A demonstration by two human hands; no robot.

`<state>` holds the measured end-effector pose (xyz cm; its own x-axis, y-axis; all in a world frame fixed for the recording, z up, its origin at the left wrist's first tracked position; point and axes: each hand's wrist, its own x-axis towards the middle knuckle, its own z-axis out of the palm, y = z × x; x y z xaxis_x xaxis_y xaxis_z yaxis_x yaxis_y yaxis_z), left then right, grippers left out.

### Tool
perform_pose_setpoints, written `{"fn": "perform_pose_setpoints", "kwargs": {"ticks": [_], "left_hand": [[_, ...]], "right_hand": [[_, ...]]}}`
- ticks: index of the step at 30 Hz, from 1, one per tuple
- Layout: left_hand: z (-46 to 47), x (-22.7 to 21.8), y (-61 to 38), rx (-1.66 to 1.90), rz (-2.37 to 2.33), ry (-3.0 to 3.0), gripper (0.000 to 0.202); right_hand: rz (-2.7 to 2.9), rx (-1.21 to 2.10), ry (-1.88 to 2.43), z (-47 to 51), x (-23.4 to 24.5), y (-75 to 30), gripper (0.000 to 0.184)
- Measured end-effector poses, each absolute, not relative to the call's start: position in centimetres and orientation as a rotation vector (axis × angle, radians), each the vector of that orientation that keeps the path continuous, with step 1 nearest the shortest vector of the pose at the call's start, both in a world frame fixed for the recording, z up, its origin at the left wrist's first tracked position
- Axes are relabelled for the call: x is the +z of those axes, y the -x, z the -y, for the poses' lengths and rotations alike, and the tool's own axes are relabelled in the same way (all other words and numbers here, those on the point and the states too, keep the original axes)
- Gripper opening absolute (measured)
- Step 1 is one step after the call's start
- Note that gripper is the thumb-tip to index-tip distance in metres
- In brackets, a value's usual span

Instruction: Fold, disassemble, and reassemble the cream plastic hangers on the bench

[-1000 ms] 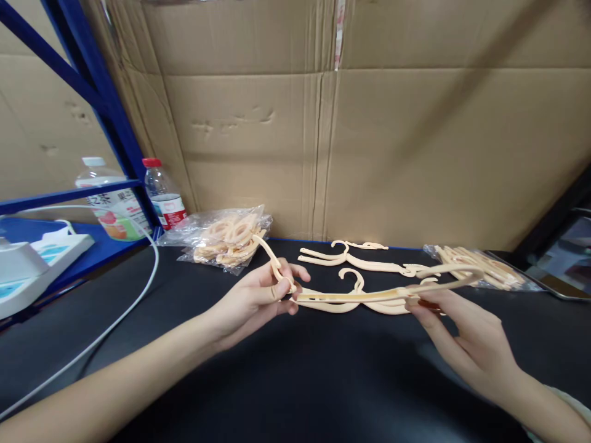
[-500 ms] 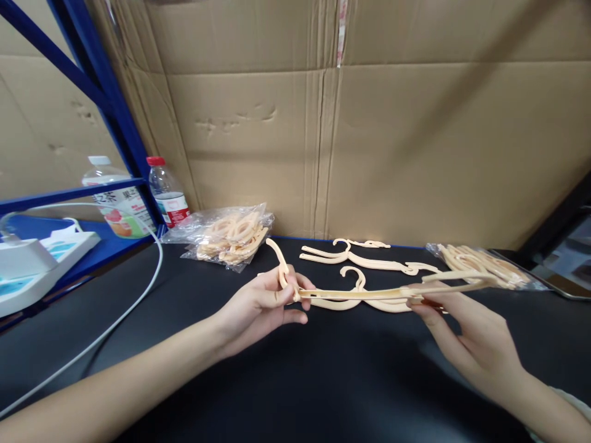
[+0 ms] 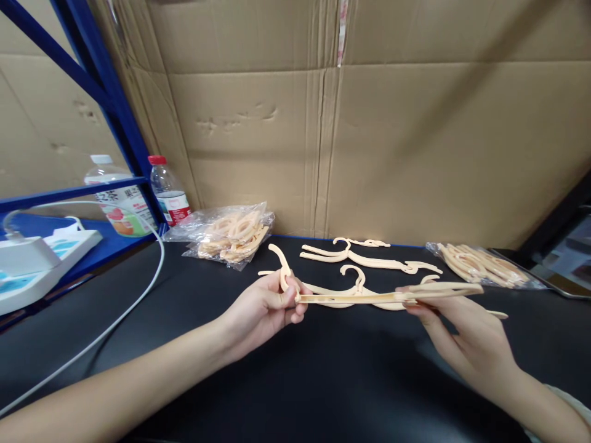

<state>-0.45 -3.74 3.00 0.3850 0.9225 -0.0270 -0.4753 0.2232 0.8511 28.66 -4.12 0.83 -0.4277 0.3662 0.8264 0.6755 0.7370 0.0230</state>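
A cream plastic folding hanger [image 3: 351, 298] is stretched between my two hands, seen nearly edge-on above the black table. My left hand [image 3: 272, 301] pinches it at its hook end, and the curved hook sticks up past the fingers. At the other end my right hand [image 3: 462, 332] grips the bar between thumb and fingers, with a flat arm piece reaching out over the hand. Just behind it lies another cream hanger [image 3: 357, 280] with its hook upward, partly hidden. Farther back rests one more hanger [image 3: 373, 261], with a thin cream piece [image 3: 369, 243] beyond.
A clear bag of cream hanger parts [image 3: 235, 237] lies at the back left, another bag [image 3: 484, 264] at the back right. Two bottles, one red-capped [image 3: 168, 194], stand by the blue frame [image 3: 96, 92]. A white cable [image 3: 138, 295] loops over the table beside a power strip [image 3: 69, 252].
The arm piece by my right hand has tilted and swung slightly inward. My left fingers have curled closer around the hook end. The hangers on the table have not moved.
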Motion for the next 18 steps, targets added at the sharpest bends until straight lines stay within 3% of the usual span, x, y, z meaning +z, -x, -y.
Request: {"fn": "perform_pose_setpoints", "kwargs": {"ticks": [18], "left_hand": [[4.5,2.0,0.1,1.185,-0.861,-0.893,0.02]], "right_hand": [[2.007,-0.394,0.798,4.6,0.4,-27.7,0.012]]}}
